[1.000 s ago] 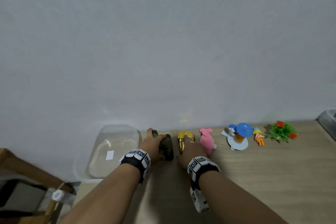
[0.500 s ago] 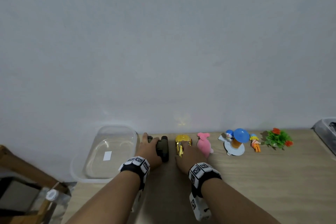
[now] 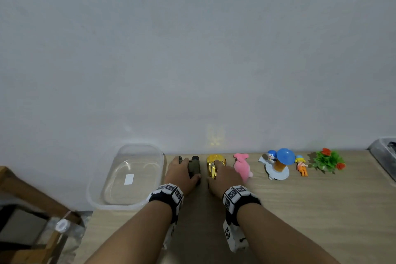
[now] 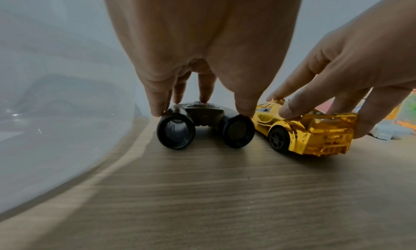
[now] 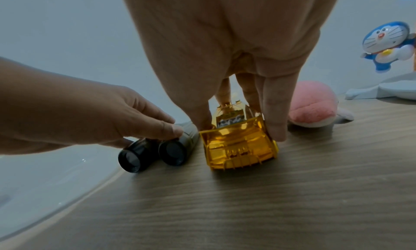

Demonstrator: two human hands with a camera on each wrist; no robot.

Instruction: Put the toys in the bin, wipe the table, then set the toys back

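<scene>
Left hand point(image 3: 182, 174) was clamped from above on the toy binoculars point(image 3: 194, 167), thumb and fingers pinching the barrels; binoculars rested on the wooden table point(image 3: 300, 210), just right of the clear plastic bin point(image 3: 128, 178). Right hand point(image 3: 222, 178) gripped the gold toy car point(image 3: 214, 166) by its sides, wheels on the table, touching or nearly touching the binoculars. Further right along the wall: pink plush point(image 3: 242, 166), blue cartoon-cat figure on a base point(image 3: 277, 165), small doll point(image 3: 301, 165), artificial plant point(image 3: 326, 161).
</scene>
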